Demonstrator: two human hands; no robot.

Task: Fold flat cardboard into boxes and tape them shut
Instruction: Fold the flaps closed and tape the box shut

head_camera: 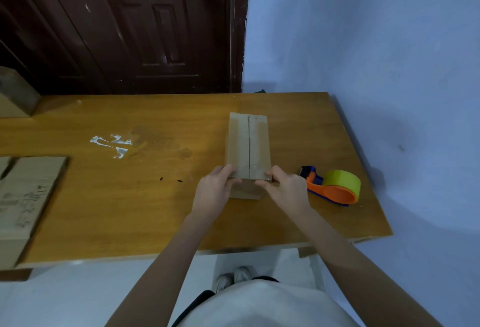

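Small cardboard box (248, 145) on table (155, 197), right of centre, long axis pointing away from person, top seam running lengthwise, clear tape over seam. Left hand (215, 191) grips near-left corner, fingers curled over top edge. Right hand (283, 189) pinches near-right corner. Tape dispenser (335, 187), orange handle, yellow-green roll, just right of right hand. Flat cardboard (26, 191) at table's left edge, well apart.

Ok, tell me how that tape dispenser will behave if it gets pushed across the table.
The tape dispenser lies on its side, so it would probably slide rather than roll. Its plastic handle looks rigid. It likely weighs little, though the full roll adds some heft.
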